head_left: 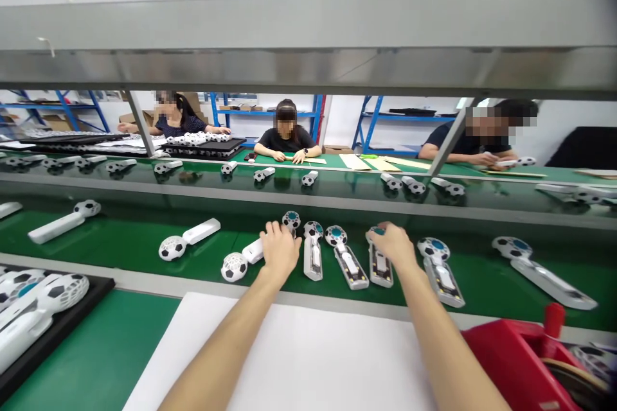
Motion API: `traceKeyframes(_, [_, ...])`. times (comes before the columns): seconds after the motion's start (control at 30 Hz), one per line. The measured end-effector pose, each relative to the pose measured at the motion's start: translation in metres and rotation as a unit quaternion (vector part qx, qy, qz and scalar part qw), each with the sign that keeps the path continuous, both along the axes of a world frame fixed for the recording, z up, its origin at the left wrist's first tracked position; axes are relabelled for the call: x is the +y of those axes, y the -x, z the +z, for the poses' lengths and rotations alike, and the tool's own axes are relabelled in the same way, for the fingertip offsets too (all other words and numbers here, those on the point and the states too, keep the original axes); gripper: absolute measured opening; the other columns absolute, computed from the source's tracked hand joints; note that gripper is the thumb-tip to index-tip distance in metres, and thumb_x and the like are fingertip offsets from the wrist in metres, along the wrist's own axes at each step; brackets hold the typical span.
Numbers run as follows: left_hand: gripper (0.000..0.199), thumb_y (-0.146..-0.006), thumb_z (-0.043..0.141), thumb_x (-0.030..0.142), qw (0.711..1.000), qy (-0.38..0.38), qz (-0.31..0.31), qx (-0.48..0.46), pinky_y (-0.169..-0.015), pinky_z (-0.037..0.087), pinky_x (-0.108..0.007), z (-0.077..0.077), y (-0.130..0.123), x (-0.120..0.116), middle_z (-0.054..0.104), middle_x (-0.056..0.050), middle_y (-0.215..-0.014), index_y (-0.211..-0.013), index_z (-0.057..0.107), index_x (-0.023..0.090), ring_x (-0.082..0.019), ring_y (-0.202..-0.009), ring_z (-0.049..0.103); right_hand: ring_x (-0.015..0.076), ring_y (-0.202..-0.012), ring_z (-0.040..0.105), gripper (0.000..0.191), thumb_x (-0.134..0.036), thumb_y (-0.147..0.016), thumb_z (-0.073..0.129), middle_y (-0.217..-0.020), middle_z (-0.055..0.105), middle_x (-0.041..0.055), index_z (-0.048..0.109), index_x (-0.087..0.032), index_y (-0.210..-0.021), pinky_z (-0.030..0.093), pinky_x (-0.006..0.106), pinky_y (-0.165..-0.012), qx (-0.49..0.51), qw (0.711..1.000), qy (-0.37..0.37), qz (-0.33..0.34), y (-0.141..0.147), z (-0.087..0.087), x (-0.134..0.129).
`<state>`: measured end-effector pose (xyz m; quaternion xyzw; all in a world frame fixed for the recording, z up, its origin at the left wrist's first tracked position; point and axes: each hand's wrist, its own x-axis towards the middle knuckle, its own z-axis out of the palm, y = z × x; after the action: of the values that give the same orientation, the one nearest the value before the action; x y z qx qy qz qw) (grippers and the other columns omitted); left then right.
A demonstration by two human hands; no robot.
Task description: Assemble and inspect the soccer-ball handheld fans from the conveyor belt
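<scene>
On the green belt, my left hand [280, 249] is closed over a white handheld fan with a football-patterned head [291, 219]; my fingers hide much of its handle. My right hand [396, 244] grips the head end of another fan [380, 268], whose handle lies uncovered with its inside showing. Between the hands lie two more opened fans, one upright to me [313, 257] and one slanted [351, 266]. Just left of my left hand is a fan with a round grille head [234, 267]. Right of my right hand lies another opened fan [443, 276].
White paper [308, 359] covers the bench below my forearms. A red tape dispenser [515, 359] stands at the lower right, and a black tray [96, 298] of fans at the lower left. A metal shelf [308, 67] crosses overhead. Three people sit across the line.
</scene>
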<state>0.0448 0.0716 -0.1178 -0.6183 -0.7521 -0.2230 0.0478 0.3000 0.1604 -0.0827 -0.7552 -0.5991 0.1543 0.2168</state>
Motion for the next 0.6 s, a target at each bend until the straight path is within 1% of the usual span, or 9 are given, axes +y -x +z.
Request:
traceKeyframes(0.07, [0.05,-0.098,0.049,0.04,0.999,0.017,0.03,0.009,-0.109,0.027,-0.064,-0.005,0.007,0.004,0.049,-0.029,-0.14,-0.127,0.061,0.002,-0.045,-0.14,0.029,0.0253,-0.108,0.062,0.037,-0.04,-0.095,0.064,-0.124,0.061,0.0121,0.061,-0.014,-0.122,0.052,0.047,-0.094,0.009,0.998,0.055,-0.022,-0.015,-0.004,0.001])
traceKeyframes(0.1, [0.049,-0.098,0.049,0.04,0.999,0.026,0.034,0.012,-0.11,0.025,-0.066,-0.007,0.009,0.005,0.05,-0.029,-0.139,-0.126,0.061,0.002,-0.045,-0.142,0.028,0.0235,-0.102,0.064,0.035,-0.04,-0.094,0.065,-0.118,0.063,0.0109,0.062,-0.014,-0.117,0.054,0.044,-0.089,0.021,0.996,0.085,-0.023,-0.02,-0.007,0.001])
traceKeyframes(0.17, [0.046,-0.098,0.048,0.039,0.999,0.041,0.022,0.018,-0.113,0.022,-0.065,-0.012,0.01,0.007,0.053,-0.027,-0.138,-0.121,0.065,0.003,-0.043,-0.143,0.029,0.019,-0.089,0.066,0.031,-0.04,-0.095,0.065,-0.104,0.067,0.0074,0.064,-0.013,-0.109,0.057,0.038,-0.08,0.055,0.989,0.136,-0.013,-0.025,-0.016,-0.001])
traceKeyframes(0.23, [0.042,-0.098,0.049,0.039,0.999,0.046,0.001,0.025,-0.116,0.02,-0.062,-0.014,0.007,0.008,0.054,-0.026,-0.138,-0.115,0.068,0.005,-0.041,-0.145,0.029,0.016,-0.08,0.066,0.028,-0.039,-0.097,0.063,-0.097,0.067,0.0051,0.065,-0.013,-0.106,0.057,0.034,-0.073,0.093,0.983,0.156,-0.003,-0.025,-0.023,-0.002])
traceKeyframes(0.33, [0.041,-0.096,0.054,0.039,0.998,0.044,-0.025,0.03,-0.118,0.019,-0.058,-0.014,-0.003,0.007,0.055,-0.026,-0.137,-0.116,0.067,0.005,-0.039,-0.146,0.029,0.015,-0.079,0.066,0.026,-0.037,-0.098,0.061,-0.097,0.067,0.0047,0.064,-0.013,-0.106,0.057,0.032,-0.071,0.151,0.979,0.136,-0.001,-0.023,-0.024,-0.001])
traceKeyframes(0.43, [0.037,-0.096,0.055,0.034,0.998,0.041,-0.051,0.026,-0.12,0.018,-0.054,-0.014,-0.014,0.006,0.063,-0.022,-0.124,-0.118,0.064,0.006,-0.036,-0.14,0.039,0.0158,-0.081,0.066,0.026,-0.036,-0.097,0.062,-0.099,0.067,0.0051,0.065,-0.012,-0.107,0.057,0.031,-0.071,0.221,0.97,0.101,0.0,-0.023,-0.015,0.001])
traceKeyframes(0.53, [0.036,-0.093,0.059,0.029,0.997,0.039,-0.064,0.009,-0.12,0.018,-0.053,-0.016,-0.025,0.009,0.067,-0.018,-0.114,-0.12,0.06,0.006,-0.033,-0.126,0.052,0.0163,-0.083,0.066,0.026,-0.034,-0.097,0.063,-0.103,0.066,0.0058,0.064,-0.012,-0.111,0.058,0.031,-0.071,0.304,0.95,0.074,0.006,-0.02,-0.003,0.0])
traceKeyframes(0.6, [0.043,-0.088,0.064,0.025,0.997,0.037,-0.066,-0.01,-0.118,0.021,-0.053,-0.017,-0.031,0.011,0.065,-0.017,-0.115,-0.126,0.056,0.006,-0.033,-0.12,0.054,0.0155,-0.082,0.066,0.025,-0.032,-0.097,0.063,-0.102,0.066,0.0056,0.063,-0.013,-0.113,0.059,0.03,-0.07,0.361,0.93,0.064,0.018,-0.015,0.005,-0.003])
